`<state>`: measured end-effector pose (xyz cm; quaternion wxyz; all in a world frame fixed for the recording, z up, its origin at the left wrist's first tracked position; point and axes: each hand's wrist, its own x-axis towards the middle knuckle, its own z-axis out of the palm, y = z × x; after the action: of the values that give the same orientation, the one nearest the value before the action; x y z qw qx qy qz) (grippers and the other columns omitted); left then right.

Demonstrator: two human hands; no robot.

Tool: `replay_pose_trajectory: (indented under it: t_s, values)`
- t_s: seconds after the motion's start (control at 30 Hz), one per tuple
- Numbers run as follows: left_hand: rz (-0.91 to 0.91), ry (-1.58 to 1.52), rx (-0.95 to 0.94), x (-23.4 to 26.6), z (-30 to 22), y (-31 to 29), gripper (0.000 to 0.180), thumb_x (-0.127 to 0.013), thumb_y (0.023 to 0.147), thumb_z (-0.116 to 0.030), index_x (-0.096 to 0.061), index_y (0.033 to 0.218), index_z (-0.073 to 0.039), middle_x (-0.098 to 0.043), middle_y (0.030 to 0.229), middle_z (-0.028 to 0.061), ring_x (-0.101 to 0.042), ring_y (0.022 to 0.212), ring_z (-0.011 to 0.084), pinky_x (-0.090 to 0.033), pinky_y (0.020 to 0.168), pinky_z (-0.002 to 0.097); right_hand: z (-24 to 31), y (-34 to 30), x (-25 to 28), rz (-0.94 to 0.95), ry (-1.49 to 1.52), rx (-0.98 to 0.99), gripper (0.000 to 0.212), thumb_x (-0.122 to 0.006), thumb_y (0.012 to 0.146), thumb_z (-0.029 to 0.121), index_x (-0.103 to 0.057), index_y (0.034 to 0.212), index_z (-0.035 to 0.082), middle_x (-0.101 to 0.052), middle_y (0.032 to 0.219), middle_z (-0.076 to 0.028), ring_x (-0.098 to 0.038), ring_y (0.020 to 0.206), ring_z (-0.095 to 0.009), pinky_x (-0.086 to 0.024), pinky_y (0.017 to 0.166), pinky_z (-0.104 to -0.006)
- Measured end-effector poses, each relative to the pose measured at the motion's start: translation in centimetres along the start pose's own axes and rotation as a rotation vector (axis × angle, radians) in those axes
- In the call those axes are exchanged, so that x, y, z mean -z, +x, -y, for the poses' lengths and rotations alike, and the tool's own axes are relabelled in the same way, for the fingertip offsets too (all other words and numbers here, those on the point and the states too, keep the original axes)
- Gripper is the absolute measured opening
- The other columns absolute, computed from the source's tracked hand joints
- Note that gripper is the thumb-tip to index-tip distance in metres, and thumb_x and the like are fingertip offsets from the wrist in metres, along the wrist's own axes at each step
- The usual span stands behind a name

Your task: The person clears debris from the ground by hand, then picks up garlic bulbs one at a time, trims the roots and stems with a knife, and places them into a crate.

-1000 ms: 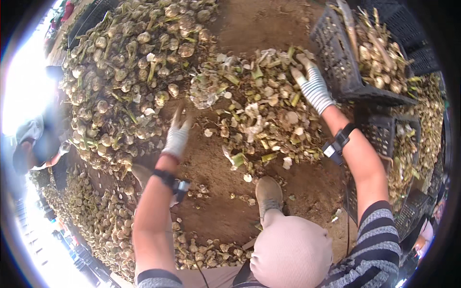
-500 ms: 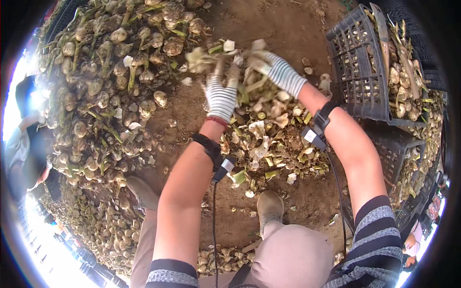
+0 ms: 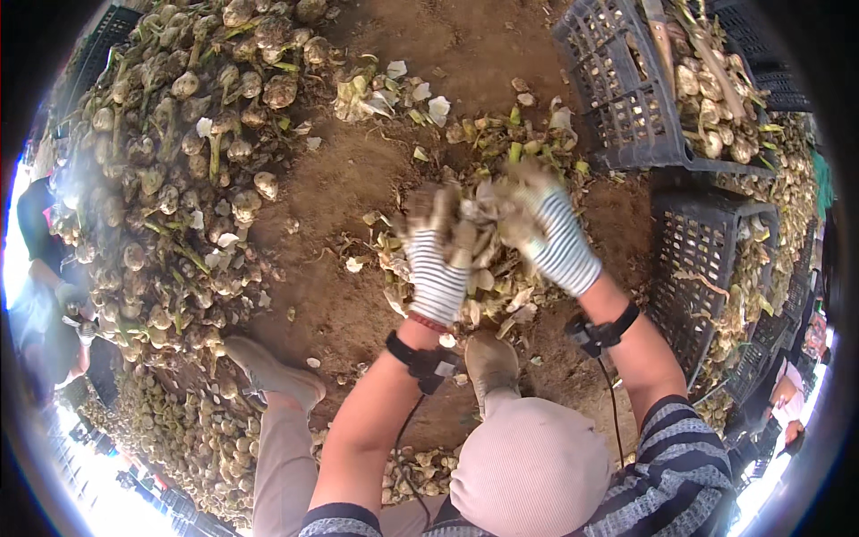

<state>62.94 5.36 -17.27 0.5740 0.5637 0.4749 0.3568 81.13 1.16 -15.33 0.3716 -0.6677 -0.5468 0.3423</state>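
Observation:
My left hand, in a striped knit glove, is over a heap of garlic skins and stem trimmings on the ground. Facing it from the other side is my right hand, gloved the same way, its fingers blurred by motion. Loose pale skins and bits of stalk lie between the two hands; whether either hand grips any is unclear. Beyond my hands stretches a band of more trimmings, with a small clump of pale skins to its left.
A large pile of garlic bulbs with stalks covers the left side. At the upper right stands a black plastic crate holding garlic, with another crate nearer. My shoe is just below the heap. Another person works at the far left.
Both hands have come back toward me from the far end of the trimmings, and the heap now sits closer to my shoe. A clump of skins stays behind farther off. The view has shifted.

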Motion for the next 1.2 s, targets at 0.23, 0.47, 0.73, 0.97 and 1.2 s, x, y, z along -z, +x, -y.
replay_pose_trajectory:
  t_s: [0.23,0.47,0.73,0.97,1.2]
  values:
    - [-0.405,0.011,0.313,1.6,7.9,-1.2,0.069,-0.068,0.079,-0.039,-0.041,0.137,-0.012,-0.035,0.142,0.0186,-0.024,0.133,0.0330,-0.019,0.109,0.0486,-9.7,2.5,4.1,-0.230,-0.646,-0.109,0.059,-0.054,0.083,0.045,-0.051,0.127,0.005,-0.045,0.133,-0.022,-0.041,0.125,-0.036,-0.030,0.107,-0.0439]
    - [-0.220,-0.174,0.280,-5.3,5.0,-0.7,0.068,-0.071,0.079,-0.025,-0.040,0.133,0.001,-0.053,0.122,0.0189,-0.050,0.110,0.0251,-0.042,0.094,0.0349,-7.0,-1.8,-3.2,-0.126,0.726,-0.342,0.061,-0.062,0.083,0.050,-0.050,0.127,0.009,-0.054,0.123,-0.006,-0.046,0.118,-0.020,-0.034,0.103,-0.0345]
    - [-0.073,-0.596,0.300,-7.1,-3.2,-1.5,0.050,-0.067,0.083,-0.007,-0.044,0.128,-0.002,-0.060,0.113,0.0102,-0.059,0.094,0.0162,-0.052,0.078,0.0267,-2.0,-4.6,-2.9,-0.266,1.321,-0.273,0.057,-0.064,0.084,0.044,-0.049,0.128,0.011,-0.055,0.119,0.000,-0.053,0.108,-0.013,-0.045,0.091,-0.0301]
    - [0.195,-0.631,0.155,-13.0,-13.0,-7.9,0.049,-0.067,0.084,-0.011,-0.046,0.128,-0.003,-0.057,0.119,0.0080,-0.057,0.103,0.0158,-0.049,0.089,0.0297,3.1,-11.6,6.6,-0.441,1.378,-0.047,0.070,-0.070,0.077,0.049,-0.045,0.129,0.009,-0.053,0.122,-0.001,-0.052,0.110,-0.015,-0.045,0.093,-0.0318]
    - [0.830,-0.689,0.175,-25.8,-22.3,-12.1,0.051,-0.062,0.090,-0.023,-0.039,0.133,-0.007,-0.052,0.127,0.0060,-0.051,0.113,0.0152,-0.045,0.094,0.0304,8.4,-22.0,23.9,-0.732,1.023,0.118,0.076,-0.065,0.079,0.052,-0.039,0.135,0.008,-0.049,0.129,-0.007,-0.047,0.119,-0.021,-0.041,0.100,-0.0367]
